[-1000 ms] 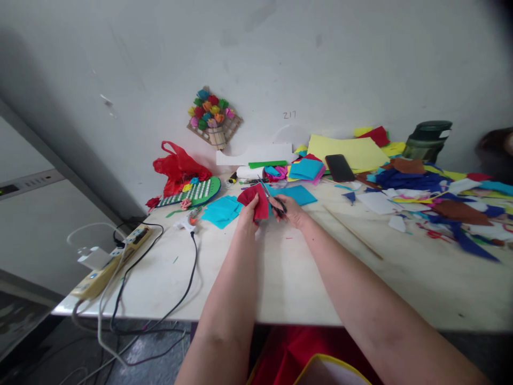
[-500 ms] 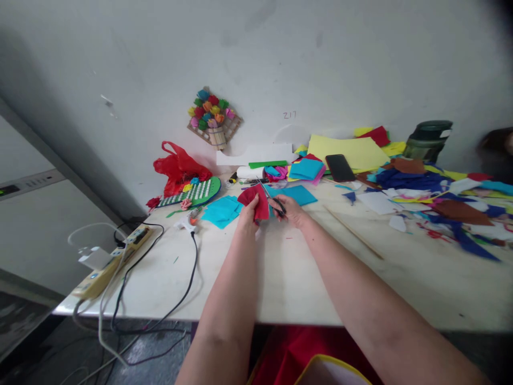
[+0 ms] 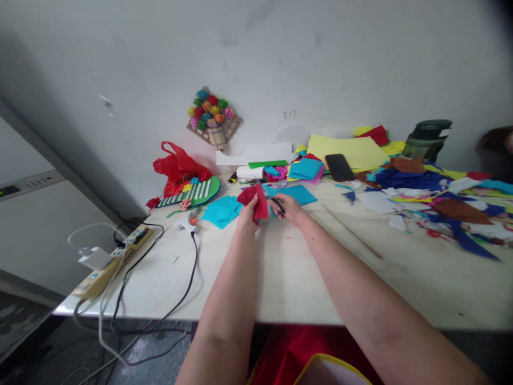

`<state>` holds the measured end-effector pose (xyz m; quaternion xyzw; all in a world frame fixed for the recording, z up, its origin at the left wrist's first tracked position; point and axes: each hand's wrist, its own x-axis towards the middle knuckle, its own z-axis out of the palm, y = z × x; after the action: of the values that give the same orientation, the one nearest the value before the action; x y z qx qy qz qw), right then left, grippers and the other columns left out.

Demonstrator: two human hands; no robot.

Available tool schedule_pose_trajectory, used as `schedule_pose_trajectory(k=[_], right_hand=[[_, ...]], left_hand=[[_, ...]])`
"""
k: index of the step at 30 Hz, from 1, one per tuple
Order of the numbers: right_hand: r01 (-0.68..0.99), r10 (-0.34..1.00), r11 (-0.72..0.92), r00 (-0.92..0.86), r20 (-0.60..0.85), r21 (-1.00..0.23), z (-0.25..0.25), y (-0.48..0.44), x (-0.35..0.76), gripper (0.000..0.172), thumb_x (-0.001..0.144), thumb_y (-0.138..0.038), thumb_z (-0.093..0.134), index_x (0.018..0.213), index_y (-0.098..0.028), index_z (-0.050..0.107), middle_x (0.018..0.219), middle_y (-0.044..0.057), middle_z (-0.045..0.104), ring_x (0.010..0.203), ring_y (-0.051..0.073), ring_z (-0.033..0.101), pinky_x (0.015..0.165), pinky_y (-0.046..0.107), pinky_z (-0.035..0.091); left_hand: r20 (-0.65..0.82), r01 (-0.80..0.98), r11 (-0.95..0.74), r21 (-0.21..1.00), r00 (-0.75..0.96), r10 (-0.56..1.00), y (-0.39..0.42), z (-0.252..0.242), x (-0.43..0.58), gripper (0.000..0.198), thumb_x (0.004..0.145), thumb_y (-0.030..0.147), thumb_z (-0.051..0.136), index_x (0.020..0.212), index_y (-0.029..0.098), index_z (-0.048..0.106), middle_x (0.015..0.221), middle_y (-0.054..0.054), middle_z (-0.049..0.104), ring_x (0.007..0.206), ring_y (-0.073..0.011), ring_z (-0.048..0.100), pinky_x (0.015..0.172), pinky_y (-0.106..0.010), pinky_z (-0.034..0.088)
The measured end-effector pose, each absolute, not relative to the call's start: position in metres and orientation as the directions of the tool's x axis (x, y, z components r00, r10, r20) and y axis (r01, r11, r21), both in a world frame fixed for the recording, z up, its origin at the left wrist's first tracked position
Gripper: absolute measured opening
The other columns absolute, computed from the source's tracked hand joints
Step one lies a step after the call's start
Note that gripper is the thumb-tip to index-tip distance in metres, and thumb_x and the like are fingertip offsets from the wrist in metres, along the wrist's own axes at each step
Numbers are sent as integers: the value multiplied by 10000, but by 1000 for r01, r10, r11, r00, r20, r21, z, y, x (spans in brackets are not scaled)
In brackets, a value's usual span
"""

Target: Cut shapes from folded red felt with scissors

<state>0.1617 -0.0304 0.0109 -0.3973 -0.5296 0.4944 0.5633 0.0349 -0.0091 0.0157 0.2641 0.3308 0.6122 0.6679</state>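
Pinched in my left hand is a folded piece of red paper, fanned out at its upper left. My right hand is closed round the black handles of a pair of scissors. The scissor blades point up and left, along the right edge of the red paper. Light-blue sheets lie left of my left hand, and another blue sheet lies just behind my right hand.
A glue gun and power strip with cables lie left. A wooden stick lies right, near coloured scraps. Behind are a phone, a dark bottle and a red bag.
Both hands stay almost in place. The scissor handles in my right hand have turned slightly and look closer together.
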Motion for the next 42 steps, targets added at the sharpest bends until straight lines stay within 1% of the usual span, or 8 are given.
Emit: schedule_pose_trajectory(k=[3,7,11,16,20,25,35,42], right_hand=[[-149,981,178,-57,188,-973,13,-32,161,313,590,-400,727,693,-178,531,409,-69,495,302,58,386,280,175,309],[-195,983,127,-103,149,-972,21,-41,160,326,617,-427,699,675,-182,492,418,-61,503,306,62,406,286,175,318],[-161,984,121,-114,140,-980,25,-46,161,350,649,-459,674,661,-185,455,425,-46,517,293,67,415,264,174,282],[-149,984,130,-104,147,-980,24,-44,162,338,669,-454,658,659,-187,452,431,-38,529,294,72,422,263,179,276],[-147,981,154,-97,169,-977,24,-45,162,339,661,-458,664,655,-188,458,427,-39,524,298,74,422,264,182,278],[-151,983,151,-83,165,-977,25,-45,161,357,639,-476,677,648,-187,468,420,-44,513,296,66,406,261,177,276],[-186,981,164,-73,180,-969,20,-37,162,361,612,-463,705,661,-181,485,416,-60,494,302,55,397,279,169,307],[-165,971,223,-53,234,-961,10,-27,163,363,616,-464,706,713,-165,525,408,-64,496,291,50,380,271,167,283]], left_hand=[[-119,-649,106,753,24,993,-10,17,36,107,749,170,628,846,128,624,746,-50,677,607,-122,636,589,-203,506],[-134,-648,124,751,33,990,-12,18,36,106,737,171,641,834,129,624,729,-49,675,597,-124,636,582,-205,510],[-126,-652,131,746,56,991,-10,16,36,132,726,169,652,849,130,626,736,-52,681,606,-130,642,591,-212,523],[-130,-627,137,767,56,990,-7,13,35,159,729,186,652,879,143,626,754,-45,683,612,-128,645,593,-209,527],[-109,-625,128,770,68,992,-7,12,35,164,727,187,654,882,146,623,758,-43,683,624,-126,646,591,-204,525],[-89,-639,113,761,69,994,-6,12,35,140,735,171,641,871,136,627,782,-48,683,644,-127,647,621,-217,528],[-103,-638,118,761,61,993,-12,17,36,137,736,167,638,867,130,623,763,-54,679,638,-134,645,617,-221,525],[-113,-630,124,767,58,992,-8,13,35,163,732,182,646,886,134,622,751,-44,680,612,-126,637,589,-212,517]])
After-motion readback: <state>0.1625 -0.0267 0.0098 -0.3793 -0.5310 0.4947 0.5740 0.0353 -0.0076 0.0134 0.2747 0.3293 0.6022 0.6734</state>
